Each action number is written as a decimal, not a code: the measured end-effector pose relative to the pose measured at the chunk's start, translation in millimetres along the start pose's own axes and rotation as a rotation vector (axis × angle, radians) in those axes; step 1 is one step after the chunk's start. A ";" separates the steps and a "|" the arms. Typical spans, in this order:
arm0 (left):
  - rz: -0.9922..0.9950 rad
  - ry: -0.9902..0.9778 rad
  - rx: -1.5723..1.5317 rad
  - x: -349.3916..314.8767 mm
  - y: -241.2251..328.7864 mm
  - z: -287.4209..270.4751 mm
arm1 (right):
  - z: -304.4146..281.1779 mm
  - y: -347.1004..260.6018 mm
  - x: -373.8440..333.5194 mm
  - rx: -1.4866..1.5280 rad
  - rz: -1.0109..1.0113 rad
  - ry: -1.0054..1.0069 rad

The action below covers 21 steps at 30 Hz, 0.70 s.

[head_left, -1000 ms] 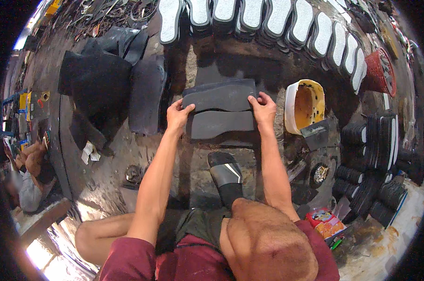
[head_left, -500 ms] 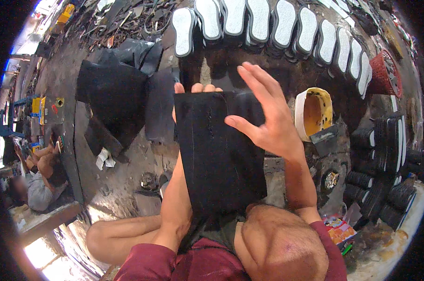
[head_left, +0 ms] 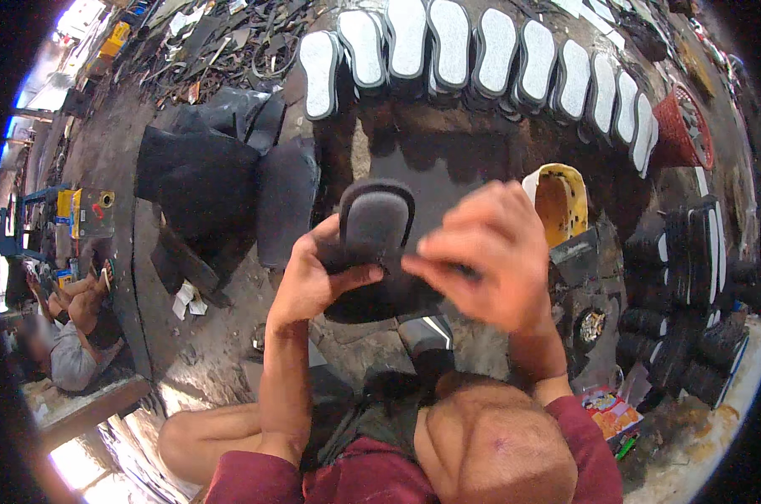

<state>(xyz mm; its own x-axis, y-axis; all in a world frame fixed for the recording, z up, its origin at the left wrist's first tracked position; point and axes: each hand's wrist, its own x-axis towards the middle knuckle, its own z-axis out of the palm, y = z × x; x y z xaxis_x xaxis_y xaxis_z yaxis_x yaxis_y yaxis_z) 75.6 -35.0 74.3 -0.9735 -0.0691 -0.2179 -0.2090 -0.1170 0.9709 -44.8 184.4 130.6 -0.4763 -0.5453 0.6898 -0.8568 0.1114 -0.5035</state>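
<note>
1. Currently, the sole piece [head_left: 379, 220], a dark part with a rounded end, is raised above the floor [head_left: 217, 328], in front of the person and between the hands.
2. Left hand [head_left: 309, 277]: grasping the sole piece at its left side, thumb laid across the near face.
3. Right hand [head_left: 494, 256]: blurred, fingers curled, thumb pointing toward the sole piece. Whether it grips or touches the piece cannot be told.
4. Surroundings: a tub [head_left: 578, 200] with brown residue stands near the right hand. White-topped soles [head_left: 495, 52] form a curved row beyond. Black sheets [head_left: 200, 164] lie to the left; stacked soles [head_left: 691, 260] stand to the right, below a red basket [head_left: 670, 126].
5. Caution, drop: the sole piece could slip if the left hand's one-sided hold loosens.
6. Caution, distortion: the piece appears flexible; uneven pressure from the hands could bend or twist it.
7. Caution, spill: a wide swing of the right arm could strike the tub.
8. Caution, dirt: if dropped, the piece could pick up floor debris.
9. Markings: no lettering is discernible on the sole piece. A red packet [head_left: 603, 407] at lower right bears colourful print, too small to make out.
</note>
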 end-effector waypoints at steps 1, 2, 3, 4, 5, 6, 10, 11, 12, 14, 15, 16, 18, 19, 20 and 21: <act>0.021 0.002 -0.080 -3.6 1.0 -0.8 | -2.9 -10.8 -1.7 -0.033 -0.046 0.036; 0.013 0.013 -0.025 -6.3 2.0 -0.4 | -4.6 -14.8 -1.9 -0.067 0.010 0.015; -0.002 0.020 0.027 -9.2 3.5 0.4 | -5.9 -17.6 -2.8 -0.089 -0.034 0.057; -0.015 0.025 0.077 -12.3 5.2 1.8 | -6.4 -17.2 -3.6 -0.083 0.031 0.035; -0.021 0.030 0.125 -14.8 6.9 2.9 | -6.7 -14.7 -4.6 -0.072 0.039 0.044; -0.011 0.020 0.132 -16.9 8.5 4.0 | -6.5 -11.2 -5.6 -0.064 0.088 0.030; 0.008 -0.010 0.093 -22.8 15.0 6.7 | -4.1 1.0 -9.8 0.023 0.088 0.048; 0.024 -0.020 0.075 -23.6 16.5 7.1 | -3.2 1.8 -10.8 0.037 0.114 0.046; -0.028 -0.014 0.061 -24.9 18.2 7.4 | -2.2 3.1 -11.4 0.058 0.129 0.040; -0.102 -0.011 0.045 -26.8 21.2 8.0 | -0.1 4.7 -12.4 0.114 0.189 0.037; -0.126 -0.021 0.019 -27.7 22.2 8.3 | 1.1 5.9 -13.2 0.150 0.209 0.038; -0.148 -0.031 -0.007 -27.8 22.7 8.5 | 2.1 8.0 -14.0 0.178 0.259 0.017; -0.130 -0.062 0.000 -26.2 21.4 9.5 | 4.3 14.0 -16.6 0.252 0.381 -0.006; -0.090 -0.083 0.034 -23.6 19.7 9.9 | 5.1 17.4 -18.8 0.339 0.496 -0.036; -0.051 -0.094 0.063 -19.7 17.2 10.3 | 6.2 19.5 -21.7 0.430 0.645 -0.053; -0.122 -0.029 -0.019 -14.9 14.5 10.3 | 7.8 22.4 -24.8 0.489 0.733 -0.088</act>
<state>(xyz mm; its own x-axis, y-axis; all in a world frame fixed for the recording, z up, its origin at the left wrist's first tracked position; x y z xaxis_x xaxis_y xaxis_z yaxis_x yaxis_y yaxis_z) 86.1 -25.4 92.7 -0.9433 -0.0247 -0.3312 -0.3247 -0.1412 0.9352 -50.6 194.0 98.2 -0.8383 -0.5402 0.0741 -0.1521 0.1013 -0.9832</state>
